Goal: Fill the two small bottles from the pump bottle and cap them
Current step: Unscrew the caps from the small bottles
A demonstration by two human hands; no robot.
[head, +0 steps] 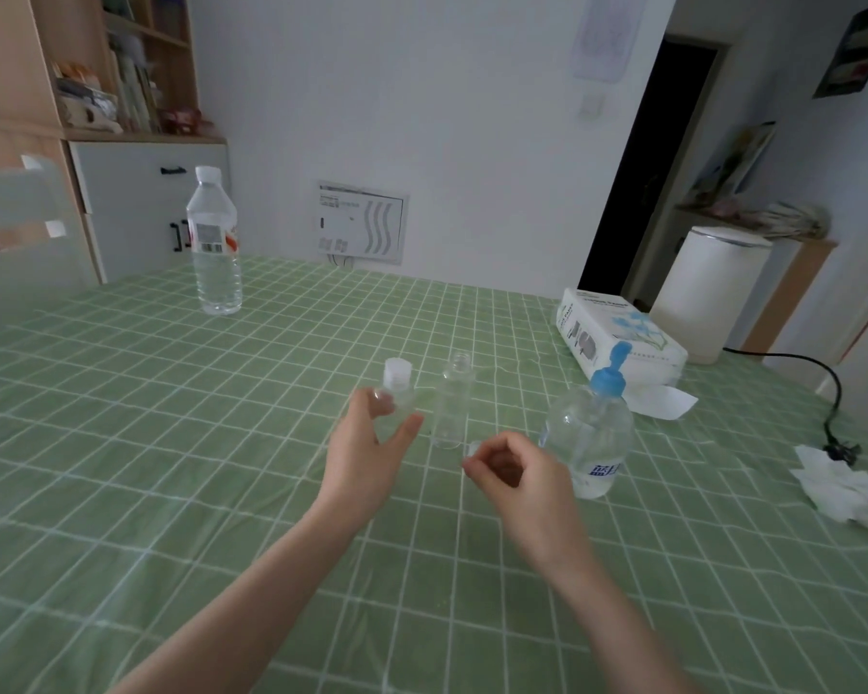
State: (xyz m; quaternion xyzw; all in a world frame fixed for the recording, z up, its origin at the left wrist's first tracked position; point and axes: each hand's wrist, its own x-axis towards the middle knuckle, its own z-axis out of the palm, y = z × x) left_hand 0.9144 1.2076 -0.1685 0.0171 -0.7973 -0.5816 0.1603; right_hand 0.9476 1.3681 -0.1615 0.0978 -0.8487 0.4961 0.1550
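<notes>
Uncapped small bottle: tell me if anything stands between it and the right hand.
Nothing visible. The right hand, pinching what looks like a cap, is just short of the uncapped small bottle; the pump bottle and the capped small bottle in the left hand stand to either side.

You can't read any words here. The pump bottle point(590, 443) has a blue label, the tissue pack point(617, 338) has dark print, and the water bottle point(214, 242) has a barcode. All are too blurry.

A home dining room: checked tablecloth point(171, 443), bookshelf point(121, 67), chair point(21, 217), tissue pack point(617, 338).
</notes>
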